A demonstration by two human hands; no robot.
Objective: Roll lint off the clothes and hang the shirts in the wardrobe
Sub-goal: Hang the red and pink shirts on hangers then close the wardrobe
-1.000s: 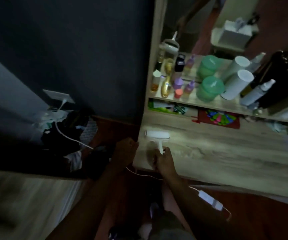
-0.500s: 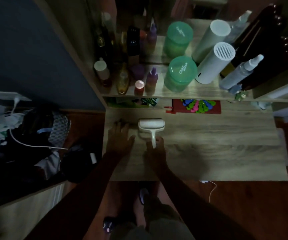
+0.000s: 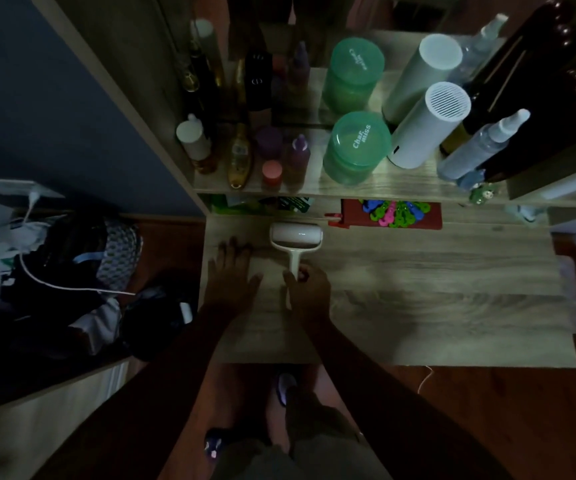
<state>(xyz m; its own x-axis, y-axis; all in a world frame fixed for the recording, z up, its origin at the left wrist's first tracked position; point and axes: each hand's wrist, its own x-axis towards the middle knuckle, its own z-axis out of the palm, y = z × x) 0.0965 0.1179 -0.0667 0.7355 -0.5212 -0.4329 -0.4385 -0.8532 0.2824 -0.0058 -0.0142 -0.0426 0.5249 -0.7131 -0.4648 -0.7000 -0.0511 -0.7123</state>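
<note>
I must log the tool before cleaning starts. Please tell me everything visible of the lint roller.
The lint roller is cream-white, apparently plastic: a wide roll in a forked frame on a slim handle. It lies on the wooden desk, roll toward the shelf. The right hand grips its handle; the left hand rests flat beside it, not touching.

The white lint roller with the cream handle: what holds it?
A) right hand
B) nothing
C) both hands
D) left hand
A: the right hand grips the white lint roller by its handle, while the left hand lies flat on the pale wooden tabletop beside it.
</note>
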